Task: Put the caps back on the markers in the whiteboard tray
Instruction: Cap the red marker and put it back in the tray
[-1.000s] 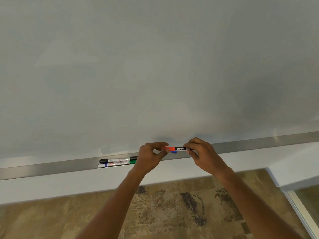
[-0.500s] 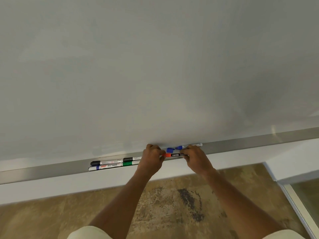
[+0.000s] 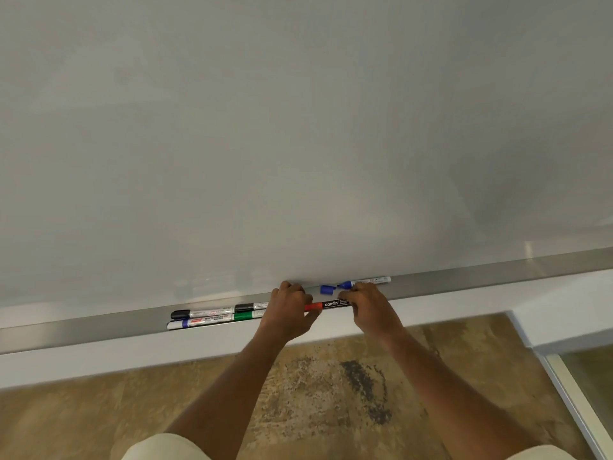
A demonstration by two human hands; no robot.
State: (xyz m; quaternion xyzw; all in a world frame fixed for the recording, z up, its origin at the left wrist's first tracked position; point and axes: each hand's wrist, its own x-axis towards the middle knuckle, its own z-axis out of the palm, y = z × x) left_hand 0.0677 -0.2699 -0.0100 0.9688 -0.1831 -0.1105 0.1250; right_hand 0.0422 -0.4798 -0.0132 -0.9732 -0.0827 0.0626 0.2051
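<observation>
Red marker [image 3: 326, 304] btwn both hands' fingers [image 3: 313, 314]

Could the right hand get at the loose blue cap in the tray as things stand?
Probably yes, once freed. The blue cap lies alone in the tray, just above the right hand, with nothing over it. But that hand is pinching the red marker, also held by the left hand.

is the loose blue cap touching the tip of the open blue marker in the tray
Apart. The head view shows a strip of tray between the blue cap and the blue marker.
</observation>
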